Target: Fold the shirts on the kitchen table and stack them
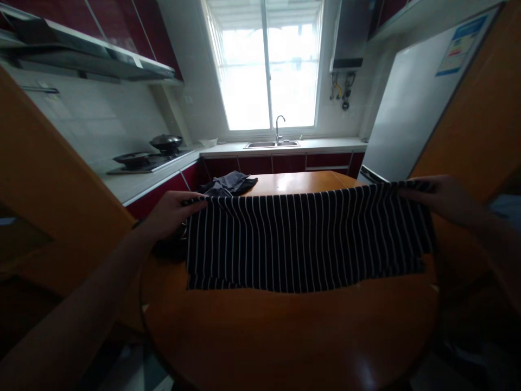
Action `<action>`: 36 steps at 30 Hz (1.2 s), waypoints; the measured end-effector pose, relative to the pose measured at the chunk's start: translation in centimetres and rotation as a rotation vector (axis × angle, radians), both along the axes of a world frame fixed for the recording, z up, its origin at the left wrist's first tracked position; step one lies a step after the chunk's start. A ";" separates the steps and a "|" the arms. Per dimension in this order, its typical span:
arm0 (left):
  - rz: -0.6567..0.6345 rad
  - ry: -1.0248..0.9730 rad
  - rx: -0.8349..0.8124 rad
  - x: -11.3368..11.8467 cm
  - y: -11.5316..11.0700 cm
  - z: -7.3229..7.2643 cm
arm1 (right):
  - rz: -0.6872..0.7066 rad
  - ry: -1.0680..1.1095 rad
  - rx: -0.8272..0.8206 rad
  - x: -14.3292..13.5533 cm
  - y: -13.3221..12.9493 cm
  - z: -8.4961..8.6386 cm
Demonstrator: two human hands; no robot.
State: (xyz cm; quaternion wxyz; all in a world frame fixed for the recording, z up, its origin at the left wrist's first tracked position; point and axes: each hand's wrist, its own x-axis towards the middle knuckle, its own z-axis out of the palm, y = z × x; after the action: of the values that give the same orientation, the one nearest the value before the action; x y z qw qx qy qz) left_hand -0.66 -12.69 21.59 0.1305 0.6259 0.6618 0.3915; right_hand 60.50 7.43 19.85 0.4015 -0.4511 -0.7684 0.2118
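Note:
A black cloth with thin white stripes (301,239) is stretched wide above the wooden table, its stripes running up and down. It looks folded, with layered edges at its lower corners; which garment or cloth it is I cannot tell. My left hand (173,213) pinches its upper left corner between thumb and fingers. At the upper right corner, my right hand (442,198) grips the edge in the same way. The lower edge hangs over or rests against the tabletop; contact is hard to make out.
The round wooden table (285,336) fills the foreground. A heap of dark clothes (230,183) lies at its far left, with more dark fabric (171,247) near my left wrist. Beyond are a stove with pans (152,162), a sink (260,145) and a fridge (411,108).

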 end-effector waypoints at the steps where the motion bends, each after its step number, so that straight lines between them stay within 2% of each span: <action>1: -0.020 -0.090 -0.044 -0.1 1.2 -0.4 | 0.002 0.020 -0.054 -0.3 0.9 0.1; 3: -0.058 -0.293 -0.142 -0.2 3.8 -2.2 | 0.028 0.050 -0.201 -1.6 3.0 -0.7; 6: -0.063 -0.477 -0.285 0.2 7.8 -6.5 | 0.077 0.085 -0.452 -4.5 6.1 -4.1; 7: -0.020 -0.463 -0.317 0.3 9.1 -8.1 | 0.081 0.080 -0.531 -5.6 7.0 -5.6; 9: 0.054 -0.385 -0.368 0.7 11.2 -10.9 | 0.058 0.051 -0.584 -7.7 8.4 -8.6; 12: 0.116 -0.285 -0.387 0.7 13.6 -13.5 | -0.038 0.000 -0.616 -9.9 9.8 -12.1; 15: 0.157 -0.166 -0.391 -0.1 15.3 -14.2 | -0.093 -0.027 -0.600 -10.6 11.1 -13.8; 18: 0.197 -0.014 -0.393 -1.0 16.2 -13.9 | -0.166 -0.088 -0.561 -10.6 12.0 -14.5; 20: 0.237 0.085 -0.382 -0.6 16.3 -13.6 | -0.238 -0.132 -0.506 -11.1 12.0 -14.6; 22: 0.270 0.210 -0.307 1.4 16.1 -13.6 | -0.333 -0.216 -0.328 -12.6 11.0 -14.7; 23: 0.263 0.267 -0.253 3.2 15.9 -13.9 | -0.358 -0.271 -0.200 -13.9 10.1 -14.7; 24: 0.228 0.414 -0.138 5.4 15.7 -14.2 | -0.360 -0.341 -0.052 -15.5 9.0 -14.7; 25: 0.110 0.539 -0.049 7.9 15.5 -14.8 | -0.302 -0.395 0.050 -17.3 7.6 -14.9; 27: -0.164 0.657 0.040 13.1 15.3 -16.4 | -0.091 -0.451 0.151 -21.2 4.7 -15.4; 28: -0.257 0.674 0.038 15.4 15.4 -17.3 | 0.017 -0.481 0.173 -23.1 3.3 -15.8; 30: -0.333 0.694 -0.030 18.7 15.5 -18.9 | 0.146 -0.565 0.137 -26.0 1.2 -16.9; 33: -0.289 0.698 -0.134 20.1 15.7 -20.1 | 0.142 -0.636 0.047 -27.6 0.1 -18.2; 36: -0.193 0.668 -0.197 18.7 15.6 -20.0 | 0.099 -0.665 -0.018 -26.7 0.9 -18.6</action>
State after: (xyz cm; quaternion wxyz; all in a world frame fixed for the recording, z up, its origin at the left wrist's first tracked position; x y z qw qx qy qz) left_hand 18.04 2.90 1.60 0.0031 0.7633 0.6404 0.0853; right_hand 33.85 8.34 1.25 0.1142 -0.4611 -0.8764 0.0792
